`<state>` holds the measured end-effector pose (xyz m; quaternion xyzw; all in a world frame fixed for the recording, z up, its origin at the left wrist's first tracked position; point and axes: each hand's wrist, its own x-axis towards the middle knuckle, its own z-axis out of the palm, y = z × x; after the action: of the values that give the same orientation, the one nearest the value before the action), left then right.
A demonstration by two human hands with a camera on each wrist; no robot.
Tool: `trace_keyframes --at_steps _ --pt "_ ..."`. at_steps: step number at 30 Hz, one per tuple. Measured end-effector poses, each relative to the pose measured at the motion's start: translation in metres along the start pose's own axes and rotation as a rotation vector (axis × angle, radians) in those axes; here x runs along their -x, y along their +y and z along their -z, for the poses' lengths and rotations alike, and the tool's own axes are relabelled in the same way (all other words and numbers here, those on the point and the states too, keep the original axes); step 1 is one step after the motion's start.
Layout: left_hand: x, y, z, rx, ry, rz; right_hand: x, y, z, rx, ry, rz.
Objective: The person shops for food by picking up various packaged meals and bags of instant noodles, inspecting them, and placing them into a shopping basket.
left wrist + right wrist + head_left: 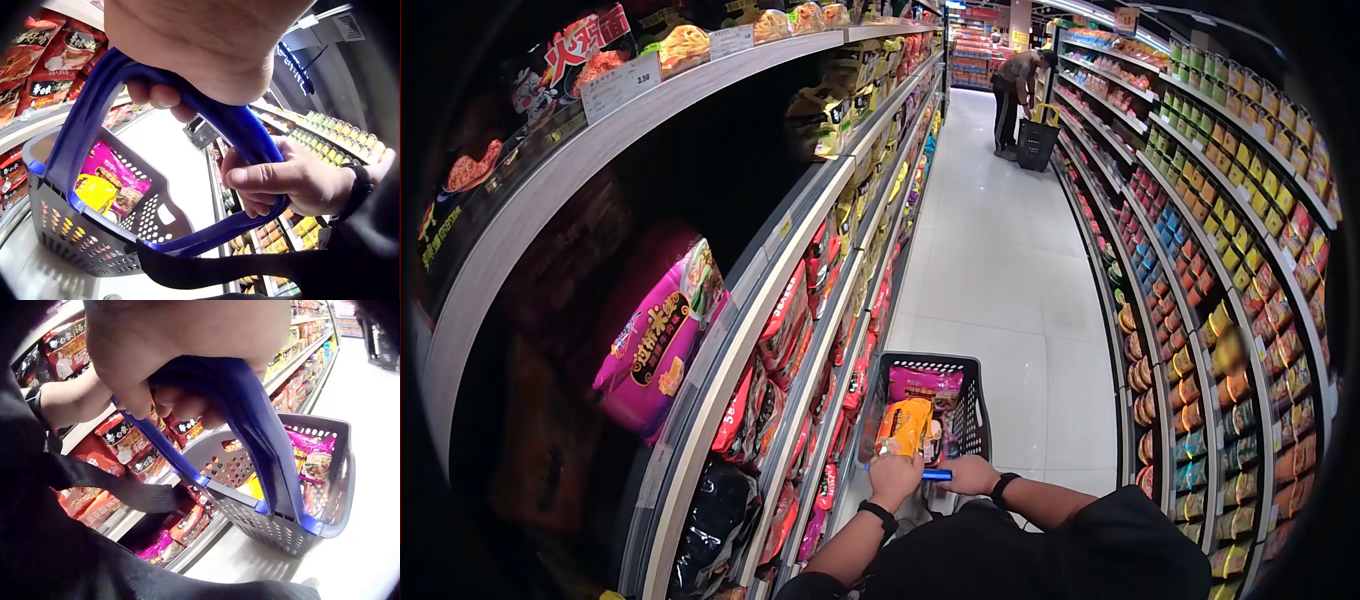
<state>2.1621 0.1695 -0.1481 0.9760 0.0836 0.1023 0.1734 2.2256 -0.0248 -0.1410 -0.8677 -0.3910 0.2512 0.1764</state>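
A dark grey basket with a blue handle stands in front of the person. Inside lie a magenta packet and a yellow-orange packet. The left hand grips the handle's left part; in the left wrist view its fingers curl under the blue bar. The right hand grips the handle's right part, its thumb along the bar in the left wrist view. The right wrist view shows the right hand wrapped over the blue handle, fingers bent beneath it.
Shelves of packets line the left side and right side. A pale tiled floor runs between them. Farther down the aisle a person bends beside a black basket.
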Motion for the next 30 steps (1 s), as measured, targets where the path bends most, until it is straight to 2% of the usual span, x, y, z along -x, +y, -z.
trace_keyframes --at_steps 8,11,14,17,20,22,23,25,27,29,30 --pt "-0.025 0.002 -0.012 -0.037 -0.010 0.030 -0.012 0.011 0.023 -0.019 0.048 0.011" --pt "-0.039 0.003 -0.017 -0.084 -0.125 0.032 -0.025 0.033 0.014 -0.058 0.096 0.054" --pt "-0.057 0.004 -0.029 -0.104 -0.111 0.042 -0.032 0.040 0.033 -0.075 0.097 0.042" --pt "-0.078 0.009 -0.029 -0.085 -0.084 0.065 -0.044 0.058 0.041 -0.179 0.177 0.096" --pt "-0.100 0.011 -0.034 -0.063 -0.089 0.077 -0.054 0.080 0.055 -0.272 0.144 0.117" --pt "-0.120 0.015 -0.035 -0.053 -0.095 0.144 -0.064 0.103 0.062 -0.407 0.148 0.260" --pt "-0.126 0.017 -0.037 -0.048 -0.106 0.174 -0.067 0.113 0.072 -0.424 -0.002 0.237" --pt "-0.143 0.013 -0.045 -0.114 -0.065 0.102 -0.064 0.128 0.090 -0.553 -0.043 0.234" --pt "-0.156 0.042 -0.029 -0.232 0.002 0.218 -0.076 0.149 0.087 -0.526 -0.017 0.325" --pt "-0.160 0.065 -0.040 -0.235 0.260 0.471 -0.082 0.160 0.086 -0.508 -0.002 0.420" --pt "-0.162 0.070 -0.050 -0.245 0.253 0.496 -0.086 0.165 0.085 -0.474 0.048 0.410"
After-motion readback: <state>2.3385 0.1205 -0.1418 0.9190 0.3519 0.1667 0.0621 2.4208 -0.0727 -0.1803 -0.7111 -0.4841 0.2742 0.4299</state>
